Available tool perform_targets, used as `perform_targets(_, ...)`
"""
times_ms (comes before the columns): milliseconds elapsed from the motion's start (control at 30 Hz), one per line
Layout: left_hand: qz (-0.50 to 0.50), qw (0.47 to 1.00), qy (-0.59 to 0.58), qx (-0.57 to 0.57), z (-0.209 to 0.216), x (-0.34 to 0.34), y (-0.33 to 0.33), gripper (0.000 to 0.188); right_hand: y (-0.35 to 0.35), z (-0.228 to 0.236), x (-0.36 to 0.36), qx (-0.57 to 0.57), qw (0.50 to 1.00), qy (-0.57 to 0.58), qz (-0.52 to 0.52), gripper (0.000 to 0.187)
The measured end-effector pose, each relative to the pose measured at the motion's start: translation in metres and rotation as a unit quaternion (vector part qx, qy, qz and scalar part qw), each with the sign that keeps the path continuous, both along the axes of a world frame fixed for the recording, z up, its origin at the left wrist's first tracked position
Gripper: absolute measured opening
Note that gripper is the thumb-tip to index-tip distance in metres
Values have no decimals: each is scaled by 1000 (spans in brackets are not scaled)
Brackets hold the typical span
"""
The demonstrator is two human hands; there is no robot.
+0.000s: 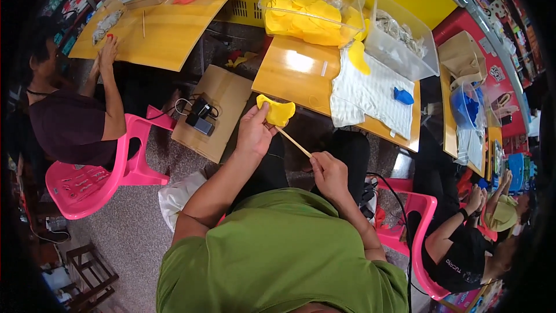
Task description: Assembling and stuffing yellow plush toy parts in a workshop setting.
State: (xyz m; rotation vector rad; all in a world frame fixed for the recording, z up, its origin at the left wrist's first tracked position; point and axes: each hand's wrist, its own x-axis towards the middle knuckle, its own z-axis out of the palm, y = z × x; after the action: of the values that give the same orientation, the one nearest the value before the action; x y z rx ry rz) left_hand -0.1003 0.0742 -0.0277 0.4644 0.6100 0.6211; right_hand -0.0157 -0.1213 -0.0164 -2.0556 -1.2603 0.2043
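My left hand pinches a small yellow felt-like piece in front of the table's near edge. From below that piece a thin wooden stick slants down to the right. My right hand is closed round the stick's lower end. Whether its upper tip sits inside the yellow piece is hidden. On the table beyond lie a white striped cloth, a small blue piece and a loose yellow piece.
A clear bin of yellow pieces and a clear bin with greyish material stand at the back. Cardboard carries a black device. One person works at the left table; others sit at right on pink chairs.
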Motion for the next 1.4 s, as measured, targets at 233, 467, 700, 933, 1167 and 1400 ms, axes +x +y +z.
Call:
perform_targets(233,6,998,8,56,0,-1,-6,22,-1,-13,3,14,996,90,-6,13)
perform_targets(467,5,997,31,73,0,-2,-11,20,-1,-17,0,-30,976,215,-36,15)
perform_targets(700,20,997,15,71,-1,0,-8,20,-3,-15,-3,8,990,138,-6,13)
perform_targets(933,7,995,67,74,-2,-5,-6,20,-7,-17,-2,7,986,164,-22,13)
perform_targets(1167,15,994,79,77,6,-2,-10,19,-10,-23,0,0,986,167,-22,13)
perform_targets(1400,33,992,73,93,-14,-2,-4,14,-10,-19,-5,15,995,101,16,14)
